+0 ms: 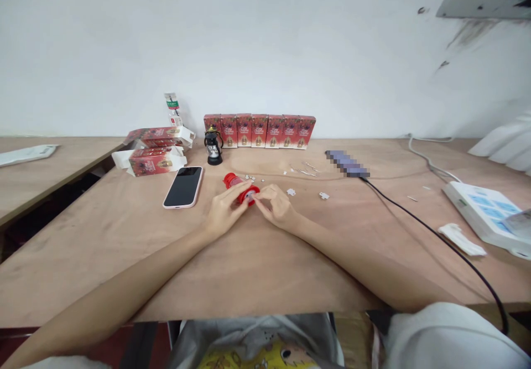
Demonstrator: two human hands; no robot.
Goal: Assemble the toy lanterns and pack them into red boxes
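Observation:
A small red lantern (233, 180) lies tipped on the table with its round base turned toward me. My left hand (222, 212) is closed around its side, fingers over the top and thumb by the base rim. The fingertips of my right hand (279, 209) are pinched together at the open underside; whatever they hold is too small to make out. Just behind the lantern lie several small round silvery pieces (249, 177). To the right of my right hand are two small white cut-out pieces, a nearer one (291, 192) and a farther one (324, 196).
A black lantern (213, 152) stands before a row of red boxes (259, 131) along the wall. Opened boxes (157, 160), a bottle (172, 112) and a phone (183, 187) are at left. Thin sticks (307, 172), a blurred-out device (347, 164) with a black cable and a white box (489, 211) lie right.

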